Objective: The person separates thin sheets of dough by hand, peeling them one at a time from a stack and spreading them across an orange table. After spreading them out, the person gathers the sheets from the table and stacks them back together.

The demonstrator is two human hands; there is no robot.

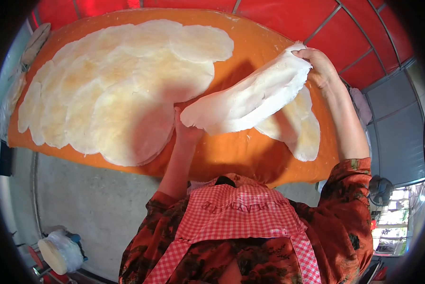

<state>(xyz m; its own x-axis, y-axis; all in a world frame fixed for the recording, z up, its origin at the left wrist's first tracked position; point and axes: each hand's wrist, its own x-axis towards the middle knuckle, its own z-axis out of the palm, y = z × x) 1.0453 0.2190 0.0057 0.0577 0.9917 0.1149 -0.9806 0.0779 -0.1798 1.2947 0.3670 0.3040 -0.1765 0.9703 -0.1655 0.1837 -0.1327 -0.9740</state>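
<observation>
Between my two hands a floppy, thin flatbread (252, 97) is stretched above the orange cloth, sagging in the middle with its edges curled. My right hand (316, 66) pinches its far right end, thumb on top. At the near left end, my left hand (189, 131) grips the edge, its fingers partly hidden by the bread. Left of that hand, many overlapping pale rounds of flatbread (103, 90) lie flat in rows. A few more flatbreads (304, 125) lie under and right of the held one, partly covered by it.
The orange cloth (231, 163) covers a wide table. Behind it hangs a red panelled sheet (278, 21). Grey floor (94, 194) shows in front. A plastic-wrapped round bundle (61, 251) stands at lower left, and a fan (380, 190) at right.
</observation>
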